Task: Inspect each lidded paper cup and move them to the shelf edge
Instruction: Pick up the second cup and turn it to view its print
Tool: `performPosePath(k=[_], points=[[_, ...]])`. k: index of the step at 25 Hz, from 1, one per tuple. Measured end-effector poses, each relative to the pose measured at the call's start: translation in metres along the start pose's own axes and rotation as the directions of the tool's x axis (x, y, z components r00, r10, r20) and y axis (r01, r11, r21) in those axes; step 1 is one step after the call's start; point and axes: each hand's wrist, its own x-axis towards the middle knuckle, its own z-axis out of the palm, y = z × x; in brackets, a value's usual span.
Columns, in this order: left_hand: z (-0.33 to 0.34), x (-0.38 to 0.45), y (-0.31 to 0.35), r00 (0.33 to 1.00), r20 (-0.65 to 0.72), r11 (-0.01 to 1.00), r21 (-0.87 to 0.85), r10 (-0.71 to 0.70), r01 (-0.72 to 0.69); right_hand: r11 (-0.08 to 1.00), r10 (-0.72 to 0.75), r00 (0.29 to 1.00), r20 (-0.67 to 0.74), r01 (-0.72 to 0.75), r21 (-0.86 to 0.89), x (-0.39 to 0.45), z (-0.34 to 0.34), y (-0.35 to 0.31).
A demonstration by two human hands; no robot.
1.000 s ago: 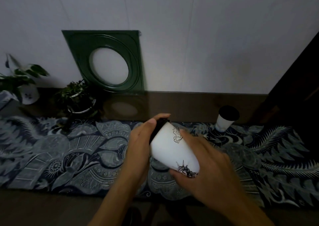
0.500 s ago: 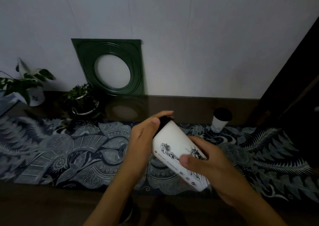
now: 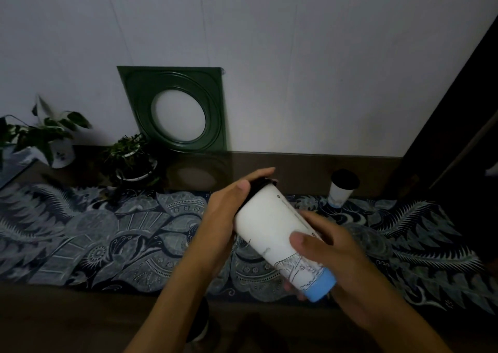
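A white paper cup (image 3: 272,226) with a black lid and a pale blue band at its base lies tilted in both my hands above the patterned cloth. My left hand (image 3: 223,215) wraps the lid end, thumb over the black lid. My right hand (image 3: 328,253) grips the lower body near the blue base. A second lidded paper cup (image 3: 341,189), white with a black lid, stands upright on the shelf at the back right, apart from my hands.
A dark blue patterned cloth (image 3: 107,244) covers the wooden shelf (image 3: 296,169). A green square frame (image 3: 177,110) with a round opening leans on the wall. Two potted plants (image 3: 129,158) (image 3: 51,139) stand at the back left. A dark panel (image 3: 458,137) rises on the right.
The cup has been rotated in my hands: the printed drawing turned away and the plain white side and blue base now show. The view shifted slightly.
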Motion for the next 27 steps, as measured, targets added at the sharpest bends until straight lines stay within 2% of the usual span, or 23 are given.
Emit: performPosePath(k=[1,3,4,5,6,7,8,9,10,11,12,14,15,17,19,20,21,22,23,24,25,26,27], points=[[0.002,-0.002,0.0,1.0,-0.013,1.0,-0.009,0.001,-0.001,0.998,0.036,0.999,0.009,-0.036,0.055,-0.002,0.002,0.0],[0.005,-0.004,0.0,0.997,-0.074,1.0,-0.008,-0.001,0.0,0.999,0.043,0.999,-0.003,-0.043,0.023,-0.003,0.003,0.002],[0.007,-0.004,0.001,0.994,-0.11,1.0,0.008,-0.004,0.004,0.996,0.001,0.999,-0.038,-0.004,-0.091,-0.005,0.005,0.002],[0.008,-0.004,0.001,0.989,-0.145,0.999,0.032,-0.012,0.016,0.956,-0.075,0.995,-0.071,0.052,-0.29,-0.006,0.006,0.004],[0.01,-0.004,0.001,0.983,-0.18,0.998,0.06,-0.025,0.037,0.837,-0.157,0.984,-0.078,0.091,-0.539,-0.007,0.006,0.007],[0.011,-0.004,0.001,0.976,-0.214,0.995,0.081,-0.042,0.06,0.624,-0.253,0.965,-0.072,0.106,-0.775,-0.008,0.007,0.011],[0.013,-0.003,0.001,0.97,-0.237,0.992,0.095,-0.054,0.078,0.388,-0.356,0.934,-0.029,0.119,-0.914,-0.008,0.008,0.016],[0.013,-0.003,0.002,0.969,-0.241,0.991,0.103,-0.059,0.087,0.239,-0.436,0.899,0.025,0.142,-0.961,-0.009,0.008,0.02],[0.013,-0.003,0.003,0.972,-0.226,0.99,0.112,-0.063,0.091,0.18,-0.494,0.867,0.06,0.17,-0.969,-0.011,0.008,0.023],[0.012,-0.003,0.005,0.978,-0.196,0.989,0.117,-0.066,0.091,0.205,-0.517,0.854,0.056,0.188,-0.961,-0.014,0.008,0.023],[0.011,-0.004,0.005,0.986,-0.155,0.991,0.108,-0.067,0.084,0.35,-0.485,0.874,0.007,0.202,-0.915,-0.015,0.008,0.02],[0.007,-0.008,0.005,0.995,-0.085,0.998,0.029,-0.053,0.055,0.777,-0.28,0.958,-0.066,0.186,-0.602,-0.014,0.004,0.014],[0.006,-0.01,0.005,0.997,-0.065,0.999,-0.022,-0.046,0.045,0.919,-0.187,0.981,-0.046,0.158,-0.361,-0.014,0.001,0.011],[0.006,-0.011,0.004,0.998,-0.048,0.995,-0.087,-0.045,0.041,1.0,-0.009,1.0,0.01,0.009,-0.014,-0.015,0.001,0.006],[0.008,-0.011,0.005,0.995,-0.076,0.994,-0.099,-0.058,0.051,0.998,0.044,0.998,0.05,-0.046,0.033,-0.017,0.003,0.006],[0.009,-0.011,0.006,0.992,-0.104,0.994,-0.094,-0.069,0.059,1.0,0.021,1.0,0.021,-0.02,-0.014,-0.017,0.005,0.007],[0.01,-0.011,0.006,0.988,-0.134,0.994,-0.084,-0.079,0.068,0.987,-0.04,0.998,-0.038,0.033,-0.158,-0.018,0.006,0.01],[0.01,-0.01,0.006,0.982,-0.166,0.994,-0.068,-0.092,0.082,0.911,-0.139,0.986,-0.088,0.093,-0.403,-0.018,0.006,0.013],[0.012,-0.01,0.006,0.974,-0.198,0.993,-0.051,-0.11,0.102,0.72,-0.264,0.96,-0.089,0.135,-0.681,-0.019,0.007,0.016],[0.014,-0.009,0.005,0.966,-0.226,0.992,-0.034,-0.128,0.124,0.468,-0.382,0.923,-0.039,0.157,-0.87,-0.019,0.009,0.021],[0.015,-0.008,0.004,0.96,-0.243,0.99,-0.017,-0.14,0.14,0.299,-0.448,0.894,0.014,0.164,-0.94,-0.019,0.01,0.024],[0.015,-0.008,0.004,0.959,-0.245,0.989,-0.007,-0.145,0.148,0.256,-0.478,0.878,0.03,0.171,-0.951,-0.019,0.01,0.028],[0.015,-0.008,0.005,0.963,-0.23,0.99,-0.008,-0.14,0.142,0.293,-0.485,0.874,0.022,0.186,-0.938,-0.02,0.01,0.028]])
